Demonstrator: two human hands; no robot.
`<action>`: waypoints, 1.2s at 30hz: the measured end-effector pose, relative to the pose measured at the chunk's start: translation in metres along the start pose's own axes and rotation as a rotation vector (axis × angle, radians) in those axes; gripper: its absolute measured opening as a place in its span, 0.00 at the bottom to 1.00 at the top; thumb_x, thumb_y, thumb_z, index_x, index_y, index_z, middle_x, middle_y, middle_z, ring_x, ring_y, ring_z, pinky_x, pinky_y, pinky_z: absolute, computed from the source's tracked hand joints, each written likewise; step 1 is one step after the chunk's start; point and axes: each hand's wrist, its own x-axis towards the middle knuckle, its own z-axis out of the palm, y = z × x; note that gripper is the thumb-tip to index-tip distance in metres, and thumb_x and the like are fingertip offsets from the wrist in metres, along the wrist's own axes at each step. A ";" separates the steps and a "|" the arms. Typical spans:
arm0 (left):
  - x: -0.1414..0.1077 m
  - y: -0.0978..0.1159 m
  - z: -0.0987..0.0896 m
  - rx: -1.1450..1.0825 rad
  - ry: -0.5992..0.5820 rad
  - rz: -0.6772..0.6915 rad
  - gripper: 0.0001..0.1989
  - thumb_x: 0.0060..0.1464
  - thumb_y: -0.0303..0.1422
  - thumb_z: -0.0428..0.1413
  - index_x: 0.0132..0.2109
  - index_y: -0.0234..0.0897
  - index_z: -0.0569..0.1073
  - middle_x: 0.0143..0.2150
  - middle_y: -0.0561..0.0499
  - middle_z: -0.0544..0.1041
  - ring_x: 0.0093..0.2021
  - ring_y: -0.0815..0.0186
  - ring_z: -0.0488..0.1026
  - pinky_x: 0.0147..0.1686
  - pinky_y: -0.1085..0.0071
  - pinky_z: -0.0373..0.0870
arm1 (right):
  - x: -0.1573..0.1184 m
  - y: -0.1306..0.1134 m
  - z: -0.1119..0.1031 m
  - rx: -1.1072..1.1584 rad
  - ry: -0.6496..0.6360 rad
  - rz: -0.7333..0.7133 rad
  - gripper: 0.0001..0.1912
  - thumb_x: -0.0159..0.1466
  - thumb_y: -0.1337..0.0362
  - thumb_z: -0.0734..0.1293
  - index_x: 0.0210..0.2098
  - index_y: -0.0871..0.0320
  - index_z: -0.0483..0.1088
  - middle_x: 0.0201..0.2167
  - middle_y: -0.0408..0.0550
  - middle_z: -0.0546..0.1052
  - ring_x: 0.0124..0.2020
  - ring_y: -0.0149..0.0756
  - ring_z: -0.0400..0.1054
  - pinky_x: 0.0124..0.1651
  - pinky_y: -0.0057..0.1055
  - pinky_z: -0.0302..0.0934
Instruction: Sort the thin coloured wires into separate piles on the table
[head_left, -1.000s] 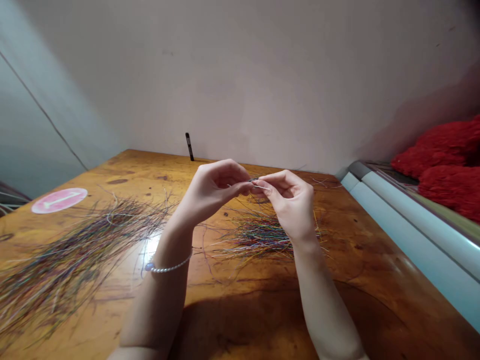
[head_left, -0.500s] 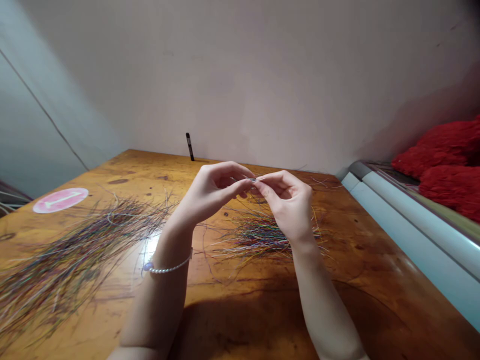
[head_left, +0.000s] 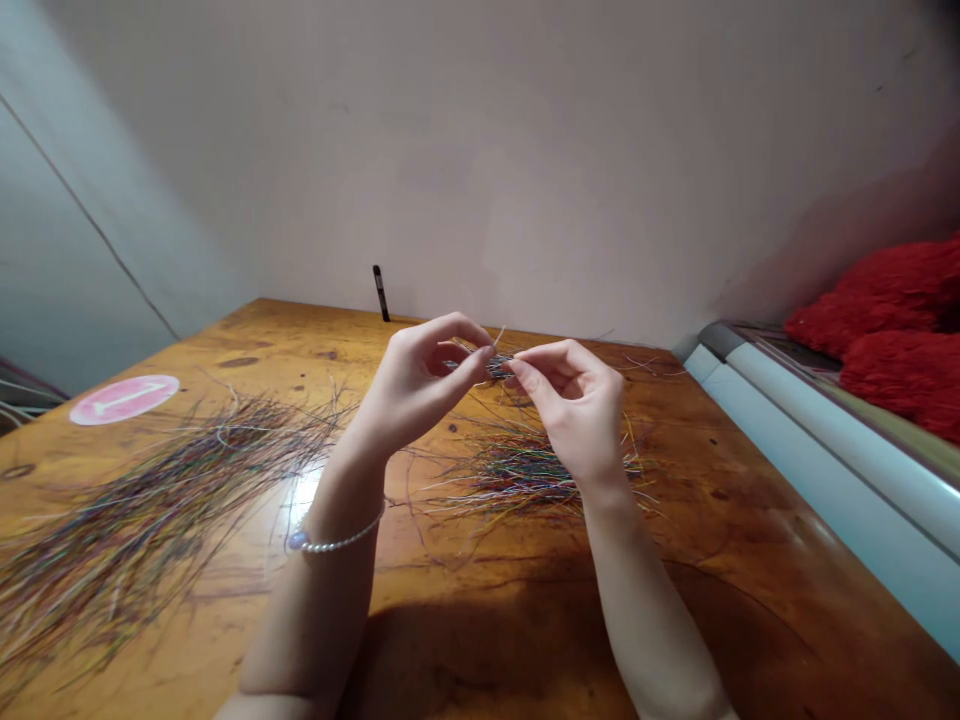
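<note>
Thumb and fingers of my left hand (head_left: 424, 385) pinch a thin pale wire (head_left: 501, 336), whose end sticks up above the fingertips. My right hand (head_left: 581, 415) is closed in a pinch on the edge of a small dark, silvery piece of interlaced wire (head_left: 497, 368). That piece stretches leftward behind my left fingers, which hide part of it. Both hands are raised over the table, their fingertips close together but apart. Below my right hand lies a pile of short multicoloured wires (head_left: 517, 470), partly covered by the wrist.
Left on the wooden table (head_left: 465, 640) is a larger bundle of long coloured wires (head_left: 172, 500). Beyond it lies a pink oval sticker (head_left: 124, 400). A black marker (head_left: 381, 293) stands upright by the wall. To the right are a pale-blue appliance-like edge (head_left: 825, 470) and red fluffy material (head_left: 900, 350).
My left fingertips have drawn slightly left, away from my right ones, and the pale wire end now points upward. More of the interlaced wire piece shows between the hands. My right hand has barely moved.
</note>
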 end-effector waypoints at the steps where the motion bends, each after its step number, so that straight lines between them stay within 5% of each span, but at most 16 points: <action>1: 0.000 0.000 0.000 0.010 0.027 0.000 0.06 0.53 0.33 0.56 0.34 0.35 0.73 0.29 0.49 0.76 0.30 0.67 0.76 0.24 0.76 0.71 | 0.000 0.000 0.000 -0.013 -0.005 -0.002 0.02 0.59 0.65 0.67 0.32 0.56 0.71 0.28 0.43 0.77 0.30 0.31 0.73 0.35 0.30 0.70; 11: 0.002 -0.003 -0.001 -0.002 0.162 0.054 0.05 0.55 0.33 0.55 0.34 0.37 0.68 0.32 0.49 0.77 0.35 0.67 0.75 0.34 0.72 0.73 | -0.001 -0.001 0.000 -0.046 -0.015 -0.004 0.02 0.59 0.65 0.68 0.31 0.57 0.72 0.29 0.44 0.77 0.31 0.31 0.73 0.35 0.29 0.68; 17: 0.001 0.000 -0.003 -0.070 0.201 0.023 0.05 0.57 0.36 0.52 0.36 0.40 0.65 0.22 0.56 0.70 0.20 0.72 0.68 0.21 0.74 0.68 | -0.002 -0.001 0.000 -0.066 -0.021 -0.007 0.02 0.59 0.65 0.67 0.32 0.57 0.72 0.30 0.44 0.77 0.31 0.31 0.72 0.36 0.30 0.68; 26: 0.001 -0.002 0.002 -0.083 -0.085 -0.069 0.05 0.56 0.32 0.54 0.34 0.34 0.69 0.20 0.56 0.66 0.19 0.75 0.64 0.16 0.79 0.62 | -0.002 -0.003 0.000 -0.202 -0.030 -0.156 0.04 0.60 0.70 0.67 0.31 0.56 0.73 0.41 0.46 0.75 0.42 0.33 0.71 0.38 0.29 0.69; 36: 0.000 -0.005 -0.001 0.028 -0.230 -0.069 0.08 0.57 0.33 0.53 0.33 0.32 0.69 0.22 0.54 0.67 0.22 0.74 0.65 0.19 0.77 0.63 | -0.001 -0.002 -0.002 -0.293 -0.101 -0.237 0.06 0.61 0.72 0.66 0.32 0.58 0.74 0.33 0.44 0.77 0.36 0.30 0.72 0.38 0.29 0.68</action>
